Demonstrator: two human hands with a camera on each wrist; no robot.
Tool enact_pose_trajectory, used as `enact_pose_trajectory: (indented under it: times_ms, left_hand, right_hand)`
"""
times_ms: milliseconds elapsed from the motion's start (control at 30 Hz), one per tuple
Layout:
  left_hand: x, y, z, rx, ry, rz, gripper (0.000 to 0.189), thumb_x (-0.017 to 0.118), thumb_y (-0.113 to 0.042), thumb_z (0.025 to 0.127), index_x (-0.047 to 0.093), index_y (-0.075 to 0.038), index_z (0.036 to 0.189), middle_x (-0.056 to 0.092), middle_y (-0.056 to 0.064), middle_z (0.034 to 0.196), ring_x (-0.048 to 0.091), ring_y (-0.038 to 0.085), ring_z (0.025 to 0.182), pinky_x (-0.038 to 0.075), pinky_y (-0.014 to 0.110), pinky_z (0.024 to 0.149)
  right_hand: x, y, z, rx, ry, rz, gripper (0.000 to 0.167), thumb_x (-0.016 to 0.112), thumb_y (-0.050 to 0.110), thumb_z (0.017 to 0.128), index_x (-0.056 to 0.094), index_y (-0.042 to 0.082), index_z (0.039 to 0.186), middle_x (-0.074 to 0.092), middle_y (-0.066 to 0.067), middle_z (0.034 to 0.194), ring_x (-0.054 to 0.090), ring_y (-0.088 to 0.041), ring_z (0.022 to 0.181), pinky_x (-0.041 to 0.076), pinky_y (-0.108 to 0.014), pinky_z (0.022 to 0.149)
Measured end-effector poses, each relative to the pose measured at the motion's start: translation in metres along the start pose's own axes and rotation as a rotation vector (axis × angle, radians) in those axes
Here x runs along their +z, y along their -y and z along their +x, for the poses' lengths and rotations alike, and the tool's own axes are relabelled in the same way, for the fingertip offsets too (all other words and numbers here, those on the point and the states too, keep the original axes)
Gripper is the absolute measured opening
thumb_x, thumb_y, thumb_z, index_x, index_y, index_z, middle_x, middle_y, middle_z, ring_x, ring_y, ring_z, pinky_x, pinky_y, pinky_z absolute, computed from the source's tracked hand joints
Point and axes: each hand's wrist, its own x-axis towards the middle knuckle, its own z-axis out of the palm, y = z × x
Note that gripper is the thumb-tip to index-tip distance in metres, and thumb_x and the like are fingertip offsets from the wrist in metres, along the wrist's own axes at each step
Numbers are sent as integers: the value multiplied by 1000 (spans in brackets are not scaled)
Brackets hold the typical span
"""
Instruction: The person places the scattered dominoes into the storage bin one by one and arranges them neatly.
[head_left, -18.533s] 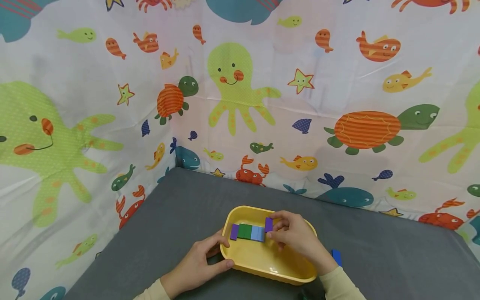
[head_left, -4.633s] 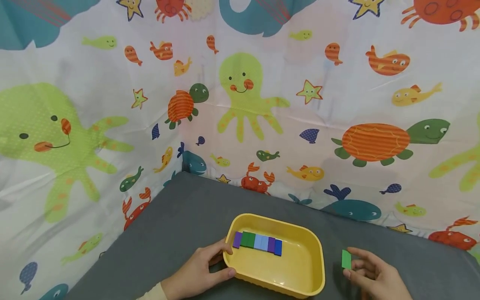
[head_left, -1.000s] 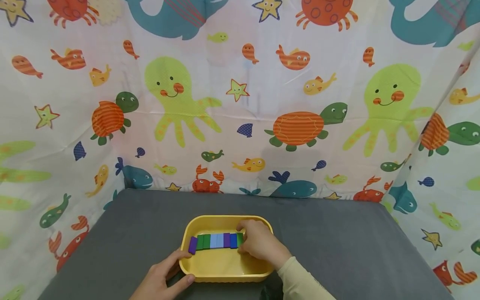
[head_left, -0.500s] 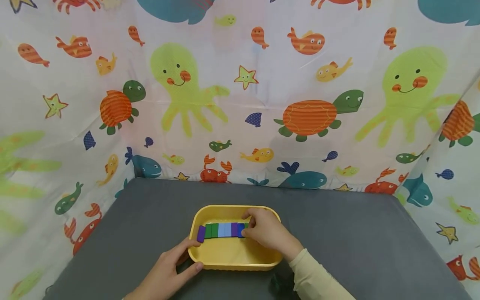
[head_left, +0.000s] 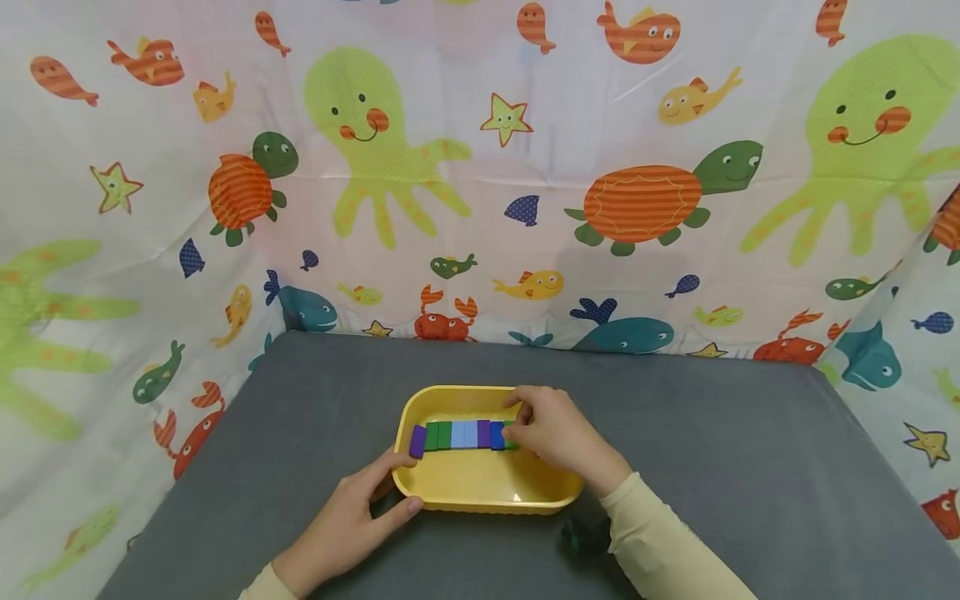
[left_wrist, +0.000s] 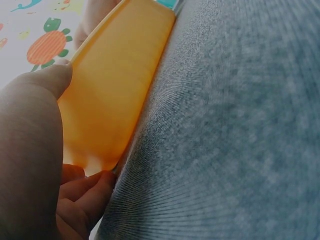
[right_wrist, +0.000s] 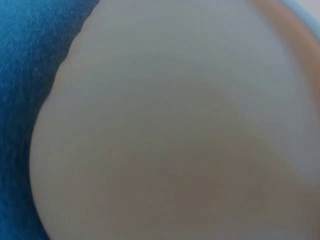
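A yellow plastic tub (head_left: pixel 487 492) stands on the grey surface in the head view. Inside, near its far wall, several small flat tiles form a row: a purple tile (head_left: pixel 417 442) slightly askew at the left, then greens, light blues, purple and a dark blue tile (head_left: pixel 497 435). My left hand (head_left: pixel 348 517) grips the tub's left end, thumb at the near corner. In the left wrist view its fingers press the tub's outer wall (left_wrist: pixel 110 85). My right hand (head_left: pixel 558 433) pinches a green tile (head_left: pixel 511 444) at the row's right end, partly hidden by the fingers.
A dark, blackish-green object (head_left: pixel 585 537) lies beside my right forearm, close to the tub's near right corner. A curtain (head_left: pixel 465 192) printed with sea animals encloses the grey surface (head_left: pixel 712 442) at the back and sides. Sleeve fills most of the right wrist view.
Since the earliest frame, the row has gained a purple, a dark blue and a green tile. The right hand brought the green one from right of the tub; lately only the view has shifted.
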Motion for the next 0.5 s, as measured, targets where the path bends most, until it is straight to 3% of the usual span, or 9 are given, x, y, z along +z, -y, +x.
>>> enact_pose_trajectory:
  times_ms: [167, 267, 367, 500]
  left_hand:
    - [0, -1, 2, 30, 7, 22, 44, 76, -43, 105, 63, -24, 142, 66, -1, 146, 67, 19, 132, 59, 42, 105]
    - [-2, -3, 2, 22, 12, 69, 50, 74, -51, 104, 62, -24, 144, 62, 4, 153, 62, 26, 140, 58, 46, 106]
    - [-4, -8, 0, 5, 11, 205, 63, 69, -69, 100, 62, -27, 146, 49, 6, 167, 54, 31, 148, 56, 55, 109]
    - [-8, -15, -1, 53, -8, 492, 80, 60, -85, 94, 64, -28, 149, 20, 2, 182, 36, 31, 161, 60, 63, 100]
  right_hand:
    - [-8, -1, -2, 13, -29, -11, 32, 85, 12, 98, 75, 5, 127, 64, -3, 80, 59, -21, 57, 50, -30, 52]
    - [-12, -3, -2, -6, -70, -28, 29, 85, 15, 98, 76, 8, 124, 64, -1, 81, 60, -19, 64, 51, -30, 55]
    - [-15, -4, -4, -33, -112, -44, 26, 85, 16, 98, 78, 8, 121, 64, 1, 81, 59, -19, 71, 51, -29, 58]
    - [-18, -3, -5, -48, -133, -43, 25, 85, 17, 98, 78, 7, 120, 64, 0, 81, 58, -20, 73, 50, -29, 59]
